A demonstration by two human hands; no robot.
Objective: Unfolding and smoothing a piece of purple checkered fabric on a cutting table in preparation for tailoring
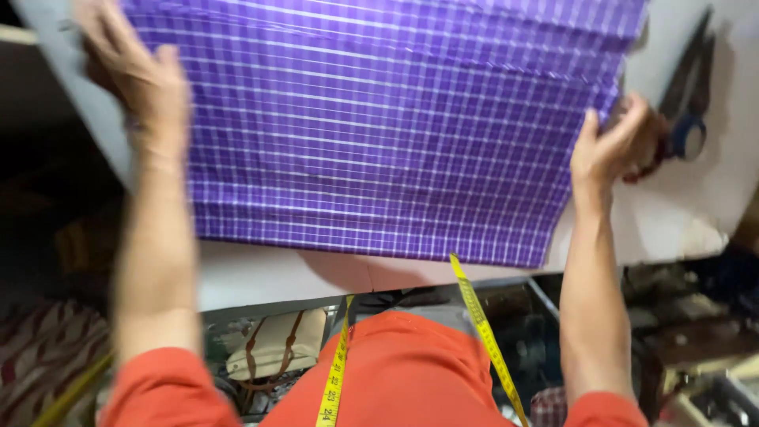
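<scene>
A folded purple cloth (379, 134) with a thin white check lies in stacked layers on a white table (672, 213). My left hand (138, 67) rests on the cloth's far left corner, fingers bent over its edge. At the right edge of the cloth, my right hand (613, 142) pinches the layers between thumb and fingers. A yellow tape measure (482, 332) hangs from my neck over my orange shirt, with its second end (336, 379) hanging lower on the left.
Dark scissors with a blue handle (686, 119) lie on the table just right of my right hand. Below the table's near edge are a beige bag (277, 348) and dark clutter. Striped fabric (39, 356) shows at the lower left.
</scene>
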